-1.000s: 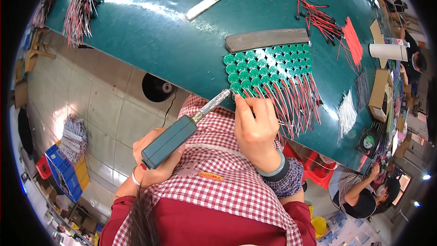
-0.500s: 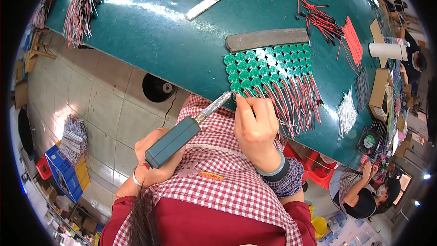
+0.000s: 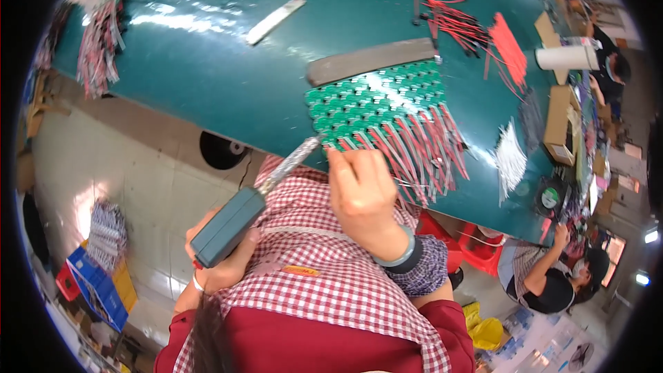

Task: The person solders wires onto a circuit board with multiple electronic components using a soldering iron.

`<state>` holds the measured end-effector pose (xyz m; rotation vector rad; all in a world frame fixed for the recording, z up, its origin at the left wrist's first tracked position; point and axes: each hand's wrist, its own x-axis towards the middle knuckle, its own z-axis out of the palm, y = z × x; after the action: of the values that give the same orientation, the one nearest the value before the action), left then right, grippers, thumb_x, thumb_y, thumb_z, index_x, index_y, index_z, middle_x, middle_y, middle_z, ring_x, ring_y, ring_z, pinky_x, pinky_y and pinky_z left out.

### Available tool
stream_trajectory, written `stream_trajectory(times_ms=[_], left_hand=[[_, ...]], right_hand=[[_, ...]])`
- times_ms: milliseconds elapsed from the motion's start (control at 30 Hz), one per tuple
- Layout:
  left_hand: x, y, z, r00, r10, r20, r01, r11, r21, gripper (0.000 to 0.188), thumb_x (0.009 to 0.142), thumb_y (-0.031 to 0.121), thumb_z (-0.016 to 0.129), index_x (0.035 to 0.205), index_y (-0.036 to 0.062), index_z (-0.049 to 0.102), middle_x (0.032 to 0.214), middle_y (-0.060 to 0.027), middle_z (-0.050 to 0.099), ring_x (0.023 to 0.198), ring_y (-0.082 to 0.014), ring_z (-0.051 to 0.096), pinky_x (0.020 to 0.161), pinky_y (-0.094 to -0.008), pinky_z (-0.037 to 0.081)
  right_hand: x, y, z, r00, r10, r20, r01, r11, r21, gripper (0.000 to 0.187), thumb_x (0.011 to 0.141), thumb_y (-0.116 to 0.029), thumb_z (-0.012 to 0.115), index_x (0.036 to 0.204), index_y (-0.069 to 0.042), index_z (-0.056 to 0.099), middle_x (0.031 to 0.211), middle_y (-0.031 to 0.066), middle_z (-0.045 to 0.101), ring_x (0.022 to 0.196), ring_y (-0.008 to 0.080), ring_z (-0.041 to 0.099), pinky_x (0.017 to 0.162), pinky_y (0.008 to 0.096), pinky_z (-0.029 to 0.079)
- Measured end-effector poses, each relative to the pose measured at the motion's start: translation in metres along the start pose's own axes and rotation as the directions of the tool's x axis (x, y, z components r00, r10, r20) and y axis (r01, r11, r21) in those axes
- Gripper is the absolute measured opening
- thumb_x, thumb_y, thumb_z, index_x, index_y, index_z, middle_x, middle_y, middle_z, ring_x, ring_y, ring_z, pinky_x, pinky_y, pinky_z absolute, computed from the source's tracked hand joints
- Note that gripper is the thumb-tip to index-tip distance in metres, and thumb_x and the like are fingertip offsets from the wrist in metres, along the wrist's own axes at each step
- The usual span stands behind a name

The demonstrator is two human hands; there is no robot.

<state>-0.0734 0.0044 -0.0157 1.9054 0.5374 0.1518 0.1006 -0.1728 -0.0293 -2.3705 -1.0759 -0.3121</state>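
Note:
My left hand [image 3: 224, 249] is wrapped round the dark green handle of a soldering iron [image 3: 231, 224], whose barrel looks wrapped in silvery foil. The iron's tip meets the near left corner of a panel of small round green circuit boards [image 3: 373, 100]. At that same corner my right hand [image 3: 362, 190] pinches a thin wire, mostly hidden by the fingers. From the panel's near edge hang several red and whitish wires [image 3: 421, 152], fanned to the right of my right hand. A dark grey bar [image 3: 373, 61] lies along the panel's far edge.
Loose red wires [image 3: 456, 21], a red bundle [image 3: 509, 48] and white wires [image 3: 511, 155] lie to the right. A pale strip [image 3: 276, 19] rests farther back. Wire bundles [image 3: 100, 45] hang over the table's left edge. A co-worker [image 3: 545, 280] sits at the right.
The whole view has shifted, so the table and panel appear farther left. Both hands stay at the panel's near left corner, the iron and the pinch much as before.

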Motion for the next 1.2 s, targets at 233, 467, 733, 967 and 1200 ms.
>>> stream_trajectory(times_ms=[233,467,733,967,1200], left_hand=[[0.001,-0.008,0.004,0.995,-0.061,-0.073,0.064,0.997,0.033,0.028,0.072,0.005,0.078,0.098,-0.0003,0.071,0.086,-0.0123,0.068,0.071,-0.0217,0.067,0.063,-0.0307,0.051],[0.008,-0.007,0.012,0.996,-0.034,-0.078,0.038,0.998,0.054,0.026,0.072,0.005,0.079,0.097,-0.0002,0.070,0.084,-0.0116,0.067,0.067,-0.0212,0.065,0.061,-0.0307,0.051],[0.021,0.001,0.019,0.997,0.066,-0.041,-0.064,0.996,0.058,0.026,0.073,0.002,0.077,0.098,-0.0006,0.070,0.084,-0.0117,0.067,0.067,-0.0202,0.065,0.061,-0.0301,0.050],[0.026,0.012,0.026,0.995,-0.053,-0.086,0.048,0.997,-0.061,0.023,0.078,0.004,0.077,0.098,-0.0024,0.070,0.085,-0.0111,0.070,0.071,-0.0172,0.066,0.065,-0.0303,0.053],[0.044,0.028,0.032,0.983,-0.177,-0.047,0.173,0.982,-0.077,0.021,0.081,0.008,0.076,0.098,-0.0021,0.070,0.082,-0.0111,0.071,0.071,-0.0176,0.067,0.065,-0.0305,0.053]], right_hand=[[0.006,0.005,-0.019,1.000,0.024,-0.007,-0.024,0.999,0.034,0.021,0.074,0.006,0.072,0.095,0.002,0.070,0.082,0.0098,0.061,0.072,0.0244,0.059,0.059,0.0344,0.049],[0.020,0.090,-0.051,0.980,0.155,-0.122,-0.174,0.972,-0.156,0.015,0.079,0.001,0.072,0.093,-0.003,0.068,0.086,0.0095,0.061,0.079,0.0276,0.060,0.067,0.0376,0.049],[0.015,0.107,-0.038,0.982,0.169,-0.087,-0.183,0.965,-0.187,0.013,0.080,-0.001,0.070,0.090,-0.005,0.061,0.089,0.0091,0.060,0.081,0.0289,0.058,0.069,0.0395,0.047],[0.034,0.114,-0.080,0.961,0.231,-0.153,-0.217,0.970,0.107,0.009,0.083,0.002,0.066,0.089,-0.002,0.060,0.086,0.0120,0.059,0.079,0.0315,0.059,0.068,0.0399,0.047],[0.085,0.276,-0.117,0.967,0.165,-0.197,-0.217,0.933,-0.286,0.007,0.084,-0.002,0.067,0.089,-0.004,0.063,0.087,0.0114,0.061,0.082,0.0325,0.061,0.072,0.0422,0.049]])
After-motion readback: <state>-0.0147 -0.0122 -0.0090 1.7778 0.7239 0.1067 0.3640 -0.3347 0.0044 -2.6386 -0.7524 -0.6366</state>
